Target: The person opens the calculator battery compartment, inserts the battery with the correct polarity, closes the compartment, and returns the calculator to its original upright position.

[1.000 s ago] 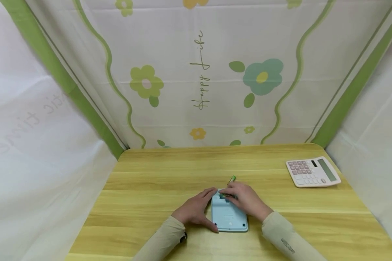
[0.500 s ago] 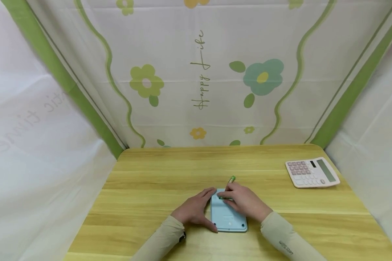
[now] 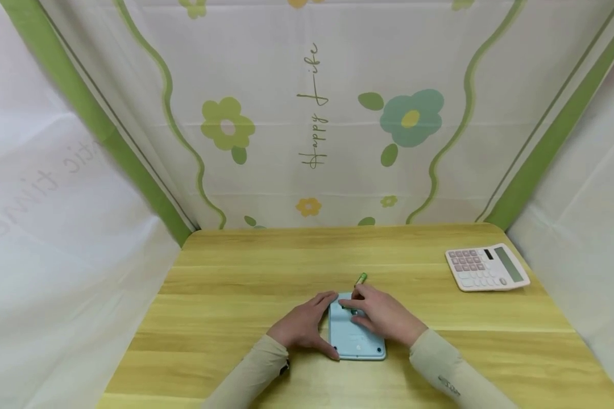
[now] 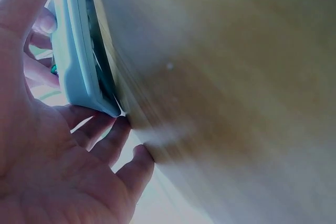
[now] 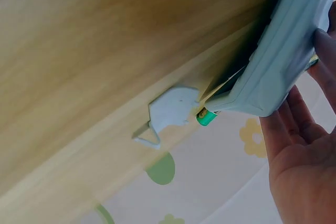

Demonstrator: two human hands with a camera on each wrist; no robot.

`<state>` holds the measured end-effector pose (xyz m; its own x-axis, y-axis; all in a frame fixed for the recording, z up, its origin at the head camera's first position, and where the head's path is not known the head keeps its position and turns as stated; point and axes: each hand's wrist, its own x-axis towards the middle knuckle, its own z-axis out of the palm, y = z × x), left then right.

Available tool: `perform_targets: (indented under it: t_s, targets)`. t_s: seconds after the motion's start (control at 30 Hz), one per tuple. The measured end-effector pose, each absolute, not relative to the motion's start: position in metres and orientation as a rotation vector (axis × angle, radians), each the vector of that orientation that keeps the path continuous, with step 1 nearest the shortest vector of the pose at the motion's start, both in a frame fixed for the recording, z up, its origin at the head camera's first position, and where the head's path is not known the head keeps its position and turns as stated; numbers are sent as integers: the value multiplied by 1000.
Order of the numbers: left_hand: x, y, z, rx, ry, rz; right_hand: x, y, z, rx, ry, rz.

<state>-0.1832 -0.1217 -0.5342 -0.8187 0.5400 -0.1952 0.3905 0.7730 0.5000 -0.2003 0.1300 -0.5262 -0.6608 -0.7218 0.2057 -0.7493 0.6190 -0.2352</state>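
Note:
A light blue calculator lies back side up on the table. My left hand grips its left side, thumb at the near edge and fingertips at the far left corner. Above the calculator's far part, my right hand pinches a small green-ended battery; the fingers hide most of it. Another green battery sticks out past that hand; whether the hand holds it, I cannot tell. The left wrist view shows the calculator's side and keys facing down.
A pale pink calculator lies face up at the table's right. In the right wrist view a small pale blue piece with a loop is seen near the table's far edge. Patterned cloth hangs behind the table.
My right fingers and the pinched battery have shifted slightly over the blue calculator. My left hand keeps its grip, and the head view has tilted a little.

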Motion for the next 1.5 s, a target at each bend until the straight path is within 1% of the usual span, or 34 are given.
perform_targets:
  t_s: [0.2, 0.73, 1.13, 1.5]
  targets:
    - [-186, -122, -531, 702, 2642, 636, -204, 132, -524, 1283, -2744, 472]
    - [-191, -119, -529, 726, 2643, 606, -203, 142, -522, 1218, -2844, 470]
    - [-188, -118, -532, 718, 2625, 611, -201, 145, -527, 1219, -2888, 472]
    - [-185, -121, -535, 700, 2621, 625, -199, 158, -521, 1185, -2924, 552]
